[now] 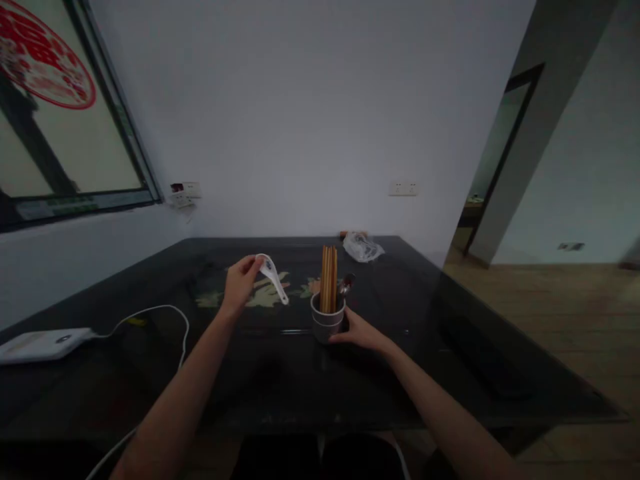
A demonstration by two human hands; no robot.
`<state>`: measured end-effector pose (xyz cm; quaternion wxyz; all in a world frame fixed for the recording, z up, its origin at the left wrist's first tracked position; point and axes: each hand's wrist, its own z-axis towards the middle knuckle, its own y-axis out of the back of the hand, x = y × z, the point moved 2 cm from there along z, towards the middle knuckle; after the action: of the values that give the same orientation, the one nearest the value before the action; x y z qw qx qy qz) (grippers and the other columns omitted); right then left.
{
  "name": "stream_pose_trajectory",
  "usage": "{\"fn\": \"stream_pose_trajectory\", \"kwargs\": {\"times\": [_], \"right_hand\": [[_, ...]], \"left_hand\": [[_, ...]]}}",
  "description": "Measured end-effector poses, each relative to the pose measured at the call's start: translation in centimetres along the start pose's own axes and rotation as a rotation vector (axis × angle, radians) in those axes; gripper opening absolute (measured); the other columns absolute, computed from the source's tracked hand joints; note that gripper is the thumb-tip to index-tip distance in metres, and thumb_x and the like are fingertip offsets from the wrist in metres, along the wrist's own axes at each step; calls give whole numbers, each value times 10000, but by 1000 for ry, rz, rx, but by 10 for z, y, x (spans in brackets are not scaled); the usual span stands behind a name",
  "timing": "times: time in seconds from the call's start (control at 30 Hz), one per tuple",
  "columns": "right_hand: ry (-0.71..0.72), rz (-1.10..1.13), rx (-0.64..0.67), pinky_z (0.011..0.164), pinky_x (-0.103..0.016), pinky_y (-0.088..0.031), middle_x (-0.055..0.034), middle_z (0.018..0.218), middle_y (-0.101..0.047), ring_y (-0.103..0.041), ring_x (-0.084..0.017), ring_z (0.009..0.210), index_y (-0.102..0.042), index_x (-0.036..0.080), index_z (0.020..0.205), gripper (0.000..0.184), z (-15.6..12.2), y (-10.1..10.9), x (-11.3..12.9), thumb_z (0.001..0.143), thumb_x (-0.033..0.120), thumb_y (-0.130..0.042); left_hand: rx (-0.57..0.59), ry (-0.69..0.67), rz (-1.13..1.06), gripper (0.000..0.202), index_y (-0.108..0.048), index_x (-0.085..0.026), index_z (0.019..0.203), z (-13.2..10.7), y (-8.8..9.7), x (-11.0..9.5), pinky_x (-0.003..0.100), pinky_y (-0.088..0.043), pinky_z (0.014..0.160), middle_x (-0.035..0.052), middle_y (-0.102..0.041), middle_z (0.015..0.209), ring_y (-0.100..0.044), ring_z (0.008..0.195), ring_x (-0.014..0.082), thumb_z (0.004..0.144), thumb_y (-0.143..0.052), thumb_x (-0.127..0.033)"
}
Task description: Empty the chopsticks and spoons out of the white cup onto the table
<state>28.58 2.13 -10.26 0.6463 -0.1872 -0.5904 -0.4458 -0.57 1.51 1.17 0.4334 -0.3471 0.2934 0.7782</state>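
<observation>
A white soup spoon (274,277) is pinched by its bowl end in my left hand (241,283), its handle slanting down to the right over the dark table. To the right, a grey cup (327,324) stands upright with a bundle of wooden chopsticks (329,279) in it. A shiny metal spoon (347,284) leans out of the same cup on its right side. My right hand (357,330) wraps round the cup's right side, the thumb low at the front and the other fingers partly hidden behind it.
A crumpled clear plastic bag (362,247) lies at the table's far edge. On the left, a white power bank (45,345) has a white cable (186,327) trailing toward the near edge. A dark flat object (483,357) lies on the right side. The wall (300,120) borders the table's back.
</observation>
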Motion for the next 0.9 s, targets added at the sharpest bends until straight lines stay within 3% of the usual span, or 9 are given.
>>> {"fn": "stream_pose_trajectory", "kwargs": {"times": [0.13, 0.33, 0.67, 0.9], "right_hand": [[-4, 2, 1, 1114, -447, -275, -130, 1390, -465, -430, -275, 1284, -392, 189, 1351, 915, 0, 0, -4, 562, 304, -841], [-38, -2, -2, 1094, -465, -310, -135, 1356, -500, -467, -288, 1253, -425, 187, 1332, 868, -1, 0, 0, 576, 327, -827], [-57, -32, -3, 1102, -470, -297, -135, 1367, -492, -456, -290, 1266, -420, 191, 1342, 870, -1, 1, 4, 579, 319, -819], [-74, 32, 15, 1091, -484, -312, -141, 1352, -504, -477, -300, 1245, -409, 191, 1349, 879, -2, -1, 5, 580, 311, -816]], "left_hand": [[7, 247, 29, 493, -684, -117, 866, 5, 29, 52, 239, -454, 568, 54, -692, 738, -603, 643, 166, 646, -656, -557], [70, 329, 157, 368, -671, -125, 789, -1, 41, 96, 233, -407, 509, 63, -687, 700, -590, 598, 166, 631, -679, -457], [174, 345, 323, 249, -675, -144, 788, -5, 32, 133, 223, -381, 514, 50, -680, 704, -583, 606, 165, 679, -595, -352], [201, 326, 306, 201, -696, -136, 744, -12, 26, 135, 258, -406, 558, 77, -684, 672, -618, 679, 213, 674, -633, -313]]}}
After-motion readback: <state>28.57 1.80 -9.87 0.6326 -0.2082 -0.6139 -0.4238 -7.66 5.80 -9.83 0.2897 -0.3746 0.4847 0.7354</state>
